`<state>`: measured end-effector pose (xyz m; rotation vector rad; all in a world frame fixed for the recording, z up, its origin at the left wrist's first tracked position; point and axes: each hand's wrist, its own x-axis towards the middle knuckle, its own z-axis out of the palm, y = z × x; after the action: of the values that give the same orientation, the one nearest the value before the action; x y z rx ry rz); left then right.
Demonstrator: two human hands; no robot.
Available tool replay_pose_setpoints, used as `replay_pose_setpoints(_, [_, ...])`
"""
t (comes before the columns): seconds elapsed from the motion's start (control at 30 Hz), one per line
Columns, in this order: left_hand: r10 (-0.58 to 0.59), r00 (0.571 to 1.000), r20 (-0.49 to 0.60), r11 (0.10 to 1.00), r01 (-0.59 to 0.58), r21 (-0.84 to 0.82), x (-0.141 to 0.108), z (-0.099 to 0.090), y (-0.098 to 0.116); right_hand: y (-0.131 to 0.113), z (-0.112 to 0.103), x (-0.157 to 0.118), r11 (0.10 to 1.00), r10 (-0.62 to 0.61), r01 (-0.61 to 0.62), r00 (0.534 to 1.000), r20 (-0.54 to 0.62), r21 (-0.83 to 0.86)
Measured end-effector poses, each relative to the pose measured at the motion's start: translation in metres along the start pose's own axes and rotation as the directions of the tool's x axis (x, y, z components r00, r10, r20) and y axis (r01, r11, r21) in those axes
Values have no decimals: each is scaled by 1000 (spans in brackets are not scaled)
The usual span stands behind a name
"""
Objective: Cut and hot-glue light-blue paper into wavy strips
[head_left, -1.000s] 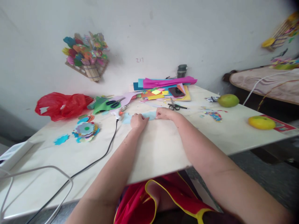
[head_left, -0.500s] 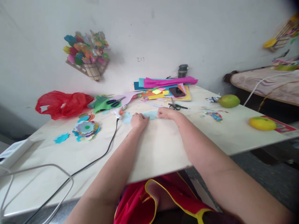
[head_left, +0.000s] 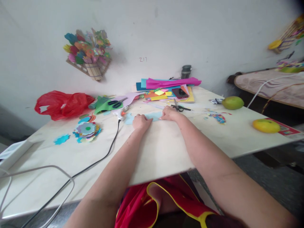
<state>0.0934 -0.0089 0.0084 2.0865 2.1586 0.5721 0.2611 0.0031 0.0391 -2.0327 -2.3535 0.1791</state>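
Note:
A strip of light blue paper [head_left: 155, 116] lies flat on the white table in front of me. My left hand [head_left: 142, 122] presses on its middle with curled fingers, the thumb pointing right. At the strip's right end, my right hand [head_left: 170, 114] is closed with the fingertips pinching the edge. Parts of the paper are hidden under both hands. A white glue gun [head_left: 119, 116] with a black cord lies just left of the paper. Black-handled scissors [head_left: 179, 108] rest close behind my right hand.
Stacked paper flowers [head_left: 86, 129], a red plastic bag [head_left: 64, 104] and dark-handled scissors [head_left: 115, 103] are at left. Coloured sheets [head_left: 171, 84] with a phone [head_left: 180, 93] lie at the back. A green mango [head_left: 233, 103] and a yellow one [head_left: 266, 125] sit at right.
My right hand has shifted very slightly right along the paper's end, its fingers a little less tucked. My left hand stays in place on the strip.

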Motion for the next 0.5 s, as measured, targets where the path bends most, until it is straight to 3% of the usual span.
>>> replay_pose_setpoints(0.2, [-8,1000,-5,1000,8,5,-1,0,2,6,10,4,998,63,-64,993,-100,-13])
replay_pose_setpoints(0.5, [-56,997,-55,998,55,-24,0,5,3,12,15,12,998,39,-36,998,52,-51])
